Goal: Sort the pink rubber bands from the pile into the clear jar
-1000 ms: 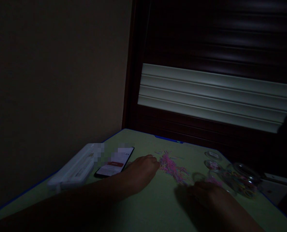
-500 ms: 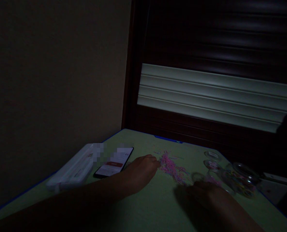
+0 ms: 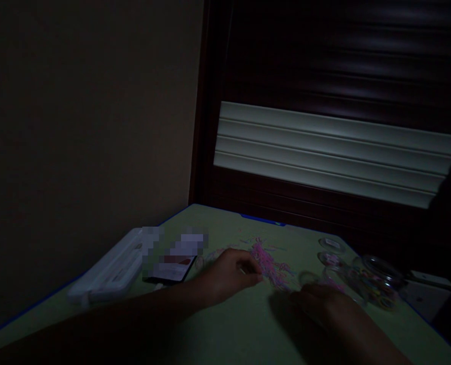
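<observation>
A loose pile of thin pink and pale bands [image 3: 265,258] lies on the green table [image 3: 225,332]. Just left of the pile is my left hand [image 3: 236,271], its fingers curled with thumb and fingertips close together at the pile's edge; whatever is between them is too small to make out. My right hand [image 3: 324,304] rests low at the right of the pile, in shadow, fingers bent downward and partly hidden. Beyond it sits a clear open container [image 3: 334,284] with some pink bands. To its right a clear jar [image 3: 379,284] holds colourful bands.
A phone [image 3: 172,268] lies at the left beside a long white case [image 3: 109,268]. Two small round clear containers [image 3: 332,245] [image 3: 330,260] stand at the back right. A white device [image 3: 426,294] is past the table's right edge. A wall and dark shutter rise behind.
My left hand has turned and shifted slightly, and its thumb and fingers now show a gap between them. My right hand has barely moved. The view has shifted slightly.
</observation>
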A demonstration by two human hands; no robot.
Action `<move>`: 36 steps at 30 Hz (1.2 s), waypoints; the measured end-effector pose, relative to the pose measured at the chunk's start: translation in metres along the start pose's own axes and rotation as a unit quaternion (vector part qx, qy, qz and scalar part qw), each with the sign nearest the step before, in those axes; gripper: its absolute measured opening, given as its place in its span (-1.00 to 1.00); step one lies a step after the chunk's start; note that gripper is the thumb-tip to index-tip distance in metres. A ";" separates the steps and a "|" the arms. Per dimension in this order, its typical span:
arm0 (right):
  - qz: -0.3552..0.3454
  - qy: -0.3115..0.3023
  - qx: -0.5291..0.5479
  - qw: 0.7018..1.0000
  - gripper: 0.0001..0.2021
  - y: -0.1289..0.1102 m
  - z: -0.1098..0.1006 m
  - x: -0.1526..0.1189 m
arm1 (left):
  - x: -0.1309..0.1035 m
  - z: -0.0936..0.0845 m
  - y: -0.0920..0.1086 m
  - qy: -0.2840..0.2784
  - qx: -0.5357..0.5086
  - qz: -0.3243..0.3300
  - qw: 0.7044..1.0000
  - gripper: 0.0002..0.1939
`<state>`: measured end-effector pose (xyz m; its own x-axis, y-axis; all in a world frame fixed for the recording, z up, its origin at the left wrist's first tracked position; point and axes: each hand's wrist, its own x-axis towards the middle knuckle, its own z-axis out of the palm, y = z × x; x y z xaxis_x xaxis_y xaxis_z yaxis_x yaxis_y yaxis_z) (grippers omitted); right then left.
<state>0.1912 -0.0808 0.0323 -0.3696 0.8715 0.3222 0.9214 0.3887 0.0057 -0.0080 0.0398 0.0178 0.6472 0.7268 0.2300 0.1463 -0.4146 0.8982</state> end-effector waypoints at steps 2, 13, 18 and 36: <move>0.006 0.005 0.000 1.000 -0.82 -0.002 -0.003 0.000 | -0.004 0.007 0.001 -0.022 -0.063 -0.014 0.998 -0.86; 0.011 0.013 0.020 1.000 -0.88 -0.009 -0.003 0.003 | -0.009 0.021 -0.006 -0.073 -0.197 -0.060 0.976 -0.79; -0.033 0.066 0.020 0.997 -0.86 -0.006 0.014 0.003 | -0.010 0.021 -0.007 -0.094 -0.194 -0.050 0.975 -0.74; -0.011 0.031 0.003 0.999 -0.71 0.000 0.005 0.001 | -0.011 0.024 -0.005 -0.088 -0.184 -0.056 0.977 -0.79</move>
<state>0.1903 -0.0780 0.0278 -0.3821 0.8427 0.3792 0.9122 0.4096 0.0088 0.0018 0.0211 0.0021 0.7653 0.6383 0.0833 -0.0340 -0.0892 0.9954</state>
